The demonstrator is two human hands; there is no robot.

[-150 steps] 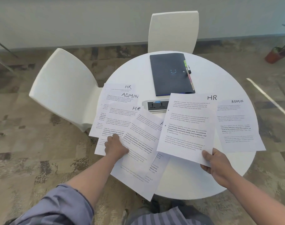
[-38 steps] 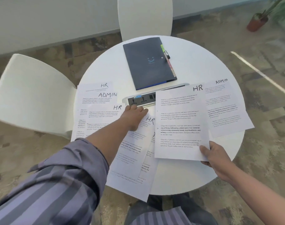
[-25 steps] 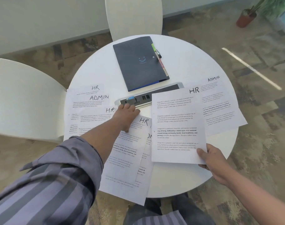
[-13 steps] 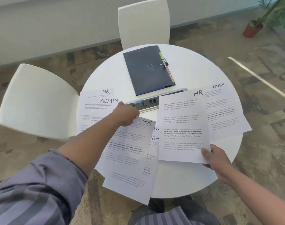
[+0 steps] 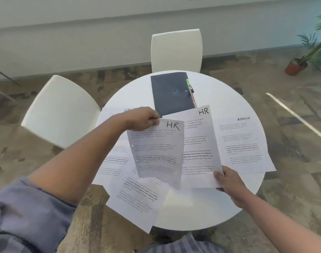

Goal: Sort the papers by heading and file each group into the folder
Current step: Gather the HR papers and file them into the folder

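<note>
Over a round white table (image 5: 220, 201), a person's left hand (image 5: 140, 119) pinches the top corner of an HR sheet (image 5: 157, 150), lifted clear. The right hand (image 5: 227, 181) grips the bottom corner of another HR page (image 5: 201, 143); the dark folder (image 5: 171, 93) lies closed beyond.

Table (image 5: 220, 207) from my seat: bare top at 5 o'clock, near rim, and at 1 o'clock beside the folder (image 5: 171, 93). Loose sheets (image 5: 137, 196) blocked 7 to 9 o'clock, overhanging the edge. ADMIN sheet (image 5: 244, 143) covered 3 o'clock. Lifted HR sheet (image 5: 158, 150) overlapped second HR sheet (image 5: 200, 147) across centre, masking the folder's near edge. Chairs (image 5: 59, 110) crowded 10 and 12 o'clock.
</note>
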